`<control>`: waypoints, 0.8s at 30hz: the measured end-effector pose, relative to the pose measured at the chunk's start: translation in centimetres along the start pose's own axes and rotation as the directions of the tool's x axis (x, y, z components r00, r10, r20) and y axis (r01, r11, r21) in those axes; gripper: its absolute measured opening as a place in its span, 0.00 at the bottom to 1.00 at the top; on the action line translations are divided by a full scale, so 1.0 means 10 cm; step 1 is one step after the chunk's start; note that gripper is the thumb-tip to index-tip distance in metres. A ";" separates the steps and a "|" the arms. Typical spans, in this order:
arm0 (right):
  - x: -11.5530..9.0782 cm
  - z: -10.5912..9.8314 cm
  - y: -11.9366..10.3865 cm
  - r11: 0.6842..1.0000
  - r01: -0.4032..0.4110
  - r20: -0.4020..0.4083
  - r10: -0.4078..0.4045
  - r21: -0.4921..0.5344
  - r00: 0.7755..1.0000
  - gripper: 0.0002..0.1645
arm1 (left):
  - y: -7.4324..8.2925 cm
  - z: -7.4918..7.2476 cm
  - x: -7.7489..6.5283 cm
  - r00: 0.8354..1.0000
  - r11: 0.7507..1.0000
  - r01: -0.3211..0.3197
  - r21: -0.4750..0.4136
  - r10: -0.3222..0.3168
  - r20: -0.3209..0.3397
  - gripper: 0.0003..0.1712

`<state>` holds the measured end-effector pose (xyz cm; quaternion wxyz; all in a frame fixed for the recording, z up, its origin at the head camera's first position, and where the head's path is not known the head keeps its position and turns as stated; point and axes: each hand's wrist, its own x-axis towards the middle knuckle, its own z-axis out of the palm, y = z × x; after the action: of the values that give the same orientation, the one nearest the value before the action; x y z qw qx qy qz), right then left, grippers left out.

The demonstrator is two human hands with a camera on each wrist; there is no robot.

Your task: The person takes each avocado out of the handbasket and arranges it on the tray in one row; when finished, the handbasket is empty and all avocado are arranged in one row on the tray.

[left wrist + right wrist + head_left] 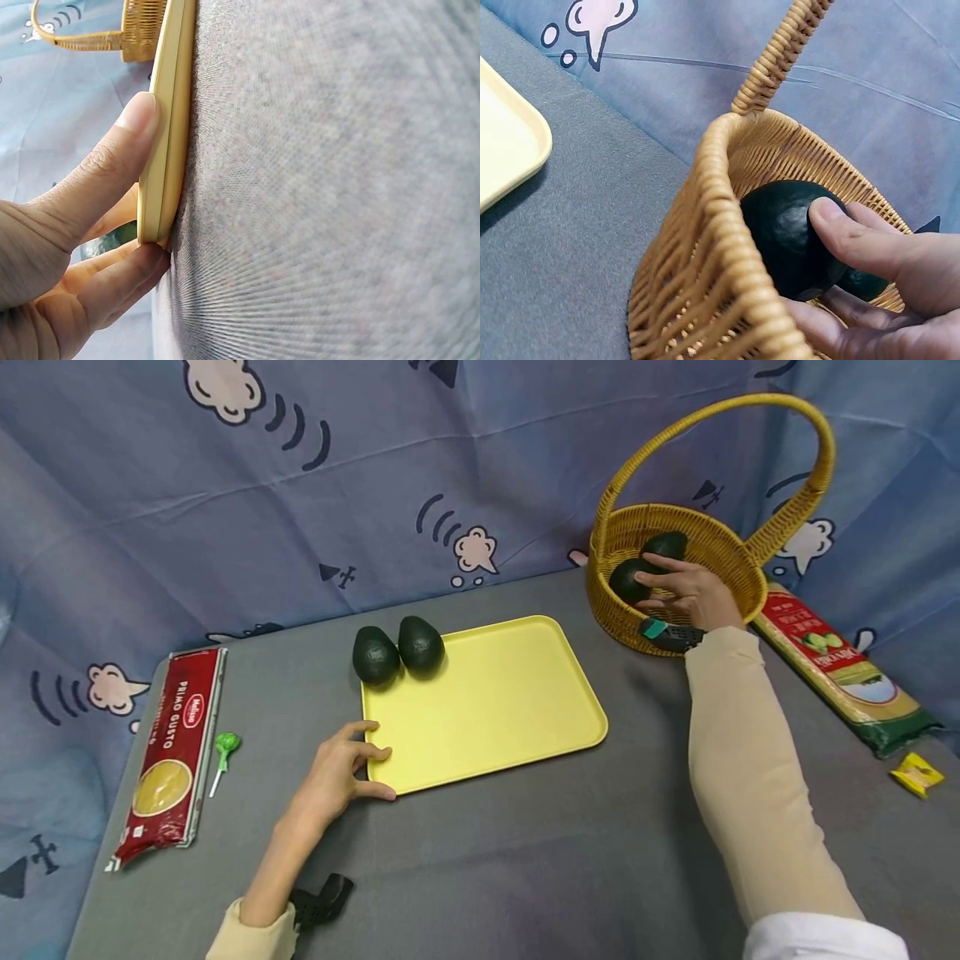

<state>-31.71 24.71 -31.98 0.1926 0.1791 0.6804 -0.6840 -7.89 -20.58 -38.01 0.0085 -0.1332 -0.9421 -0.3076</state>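
My left hand point(333, 772) grips the near left corner of a yellow tray point(495, 702); in the left wrist view the thumb lies along the tray's rim point(166, 127). Two dark green avocados, one at the edge point(376, 657) and one beside it point(422, 647), rest at the tray's far left corner. My right hand point(693, 593) reaches inside a wicker basket point(618, 618) and holds an avocado point(784, 232) between thumb and fingers. Another avocado point(666, 545) lies behind it in the basket, partly hidden by the hand in the right wrist view.
A red pasta packet point(172, 752) and a green lollipop point(227, 743) lie on the left of the grey table point(480, 868). Right of the basket are a red and green packet point(840, 664) and a yellow-wrapped sweet point(917, 774). The basket's tall handle point(821, 443) arches above it; patterned cloth hangs behind.
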 end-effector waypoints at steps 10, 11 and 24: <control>0.00 -0.07 0.00 0.997 0.017 0.000 -0.017 -0.073 1.000 0.46 | 0.02 -0.03 0.00 1.000 1.000 -0.008 -0.003 0.008 0.006 0.29; -0.01 -0.07 0.00 0.996 0.022 -0.002 -0.022 -0.090 1.000 0.46 | 0.02 -0.03 0.01 1.000 1.000 -0.008 -0.004 0.008 0.006 0.29; -0.07 -0.11 -0.02 0.991 0.053 0.086 -0.042 -0.122 0.995 0.48 | 0.03 -0.05 0.01 1.000 1.000 0.006 -0.010 -0.006 0.014 0.30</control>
<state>-31.26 25.80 -31.45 0.2151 0.1220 0.7172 -0.6516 -7.91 -20.61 -37.35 0.0001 -0.1325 -0.9409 -0.3116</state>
